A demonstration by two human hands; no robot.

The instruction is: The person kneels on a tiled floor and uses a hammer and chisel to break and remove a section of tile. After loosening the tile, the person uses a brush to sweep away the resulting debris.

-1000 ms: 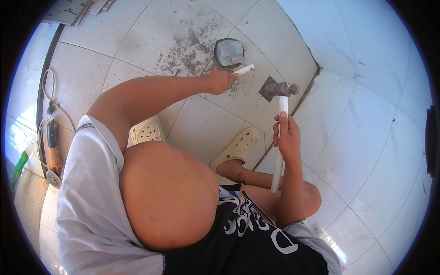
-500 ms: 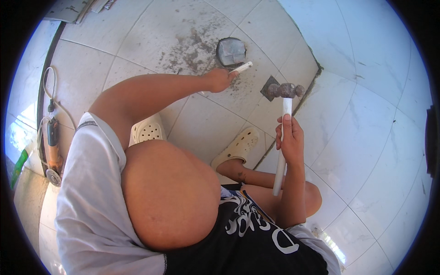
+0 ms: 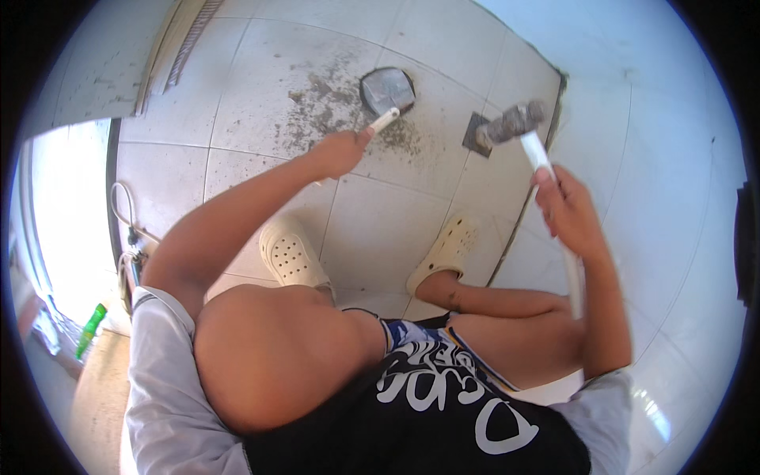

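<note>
My left hand (image 3: 340, 153) is closed around a slim white stick-like tool (image 3: 385, 119), its kind unclear. The tool's far end is at the near edge of a rounded cut-out (image 3: 388, 89) in the floor tile, which has a grey surface inside. In my right hand (image 3: 570, 207) is a hammer (image 3: 514, 120), gripped high on its white handle. Its worn, rusty head is raised and, in this view, overlaps a small dark square (image 3: 474, 127) in the floor. The hammer is apart from the white tool.
Grey debris (image 3: 321, 107) is scattered left of the cut-out. My cream clogs (image 3: 290, 252) are on the floor tiles. Glossy white tiles (image 3: 673, 198) lie to the right. At the left are a looped cable (image 3: 116, 202), a green object (image 3: 92, 331) and leaning boards (image 3: 170, 55).
The view has shifted. My right hand has carried the hammer rightward, away from the cut-out, and its head has tilted. The white tool's end has moved closer to the cut-out's edge.
</note>
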